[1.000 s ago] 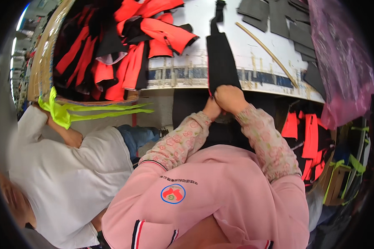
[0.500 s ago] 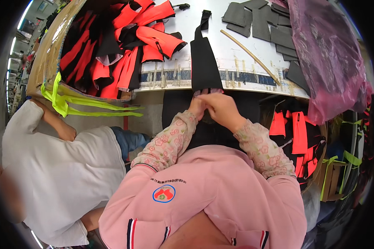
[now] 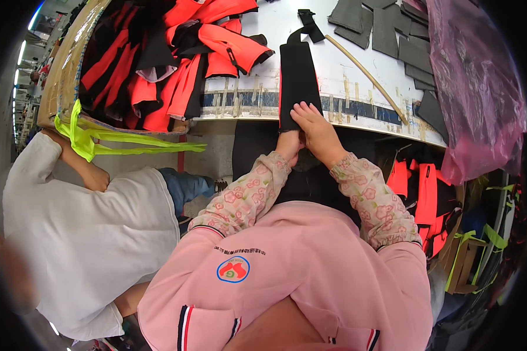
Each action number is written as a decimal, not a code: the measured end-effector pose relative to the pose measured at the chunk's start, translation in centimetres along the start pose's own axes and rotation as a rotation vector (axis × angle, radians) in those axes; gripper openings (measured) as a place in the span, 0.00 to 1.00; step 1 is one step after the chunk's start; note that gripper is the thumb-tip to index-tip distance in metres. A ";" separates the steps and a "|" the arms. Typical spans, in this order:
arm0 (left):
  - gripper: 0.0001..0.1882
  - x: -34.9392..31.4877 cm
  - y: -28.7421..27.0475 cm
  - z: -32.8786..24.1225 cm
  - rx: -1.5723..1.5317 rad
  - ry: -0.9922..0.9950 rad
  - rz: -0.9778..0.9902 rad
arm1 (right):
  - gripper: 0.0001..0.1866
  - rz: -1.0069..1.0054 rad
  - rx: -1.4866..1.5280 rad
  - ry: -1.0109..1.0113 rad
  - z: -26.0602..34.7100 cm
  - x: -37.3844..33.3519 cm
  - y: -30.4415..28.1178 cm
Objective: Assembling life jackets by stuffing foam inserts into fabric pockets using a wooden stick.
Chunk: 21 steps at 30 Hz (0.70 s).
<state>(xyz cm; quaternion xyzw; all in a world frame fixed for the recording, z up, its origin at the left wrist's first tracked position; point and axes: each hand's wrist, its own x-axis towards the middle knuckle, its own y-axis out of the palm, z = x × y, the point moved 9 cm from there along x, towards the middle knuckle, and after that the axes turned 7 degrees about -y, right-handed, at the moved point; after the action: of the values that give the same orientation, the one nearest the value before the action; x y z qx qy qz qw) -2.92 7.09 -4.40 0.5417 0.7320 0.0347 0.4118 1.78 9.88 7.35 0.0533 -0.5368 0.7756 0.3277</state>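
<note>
A long black fabric piece (image 3: 298, 76) with thin orange-red edges lies over the table's front edge, pointing away from me. At its far end is a black strap (image 3: 308, 24), bent to the right. My left hand (image 3: 289, 146) is at the near end of the piece; its fingers are hidden by the fabric and the other hand, so I cannot tell whether they are inside or under it. My right hand (image 3: 319, 133) rests on the near right part of the piece, fingers stretched out flat on the black cloth.
A cardboard box (image 3: 70, 64) with orange-and-black pieces (image 3: 234, 44) stands left. Grey pads (image 3: 416, 52), a thin wooden stick (image 3: 366, 79) and a pink plastic bag (image 3: 474, 88) are on the right. More orange pieces (image 3: 425, 193) hang below. A person in white (image 3: 93, 228) sits left.
My right hand has opened out from a closed grip at the near end and now lies flat on the fabric. The far strap has swung to the right.
</note>
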 end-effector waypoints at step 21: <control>0.19 -1.1 -1.4 -1.8 0.083 -0.340 0.279 | 0.26 0.267 0.571 0.353 -2.8 0.4 1.5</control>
<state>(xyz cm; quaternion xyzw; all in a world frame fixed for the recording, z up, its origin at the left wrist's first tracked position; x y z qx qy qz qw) -5.06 6.31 -3.30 0.6523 0.5710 -0.0307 0.4976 1.42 12.14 5.17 -0.0625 -0.2359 0.9275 0.2833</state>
